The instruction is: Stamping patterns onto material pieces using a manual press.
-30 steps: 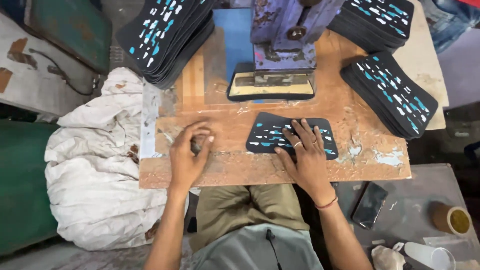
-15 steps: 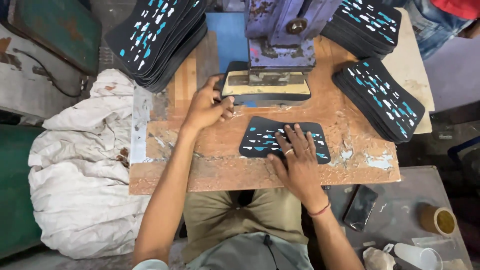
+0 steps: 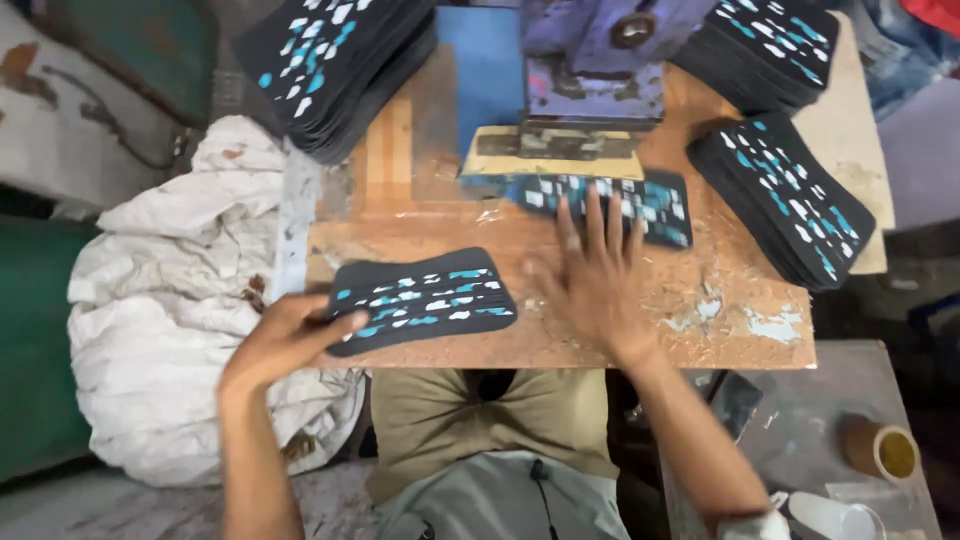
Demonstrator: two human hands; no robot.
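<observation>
Your left hand [image 3: 285, 340] grips the near-left end of a dark patterned sole piece [image 3: 420, 300], thumb on top and fingers under its edge; the piece lies flat on the worn wooden bench [image 3: 560, 345], hanging slightly past its front-left corner. Your right hand [image 3: 595, 270] is spread flat, fingers open, pressing a second patterned piece [image 3: 655, 200] that sits under the front of the press plate [image 3: 555, 155], just below the purple machine [image 3: 600, 70]. Stacks of matching pieces stand at the far left [image 3: 335, 60], far right [image 3: 770, 45] and right edge [image 3: 790, 205]. A white cloth heap [image 3: 170, 310] lies beside the bench on your left.
</observation>
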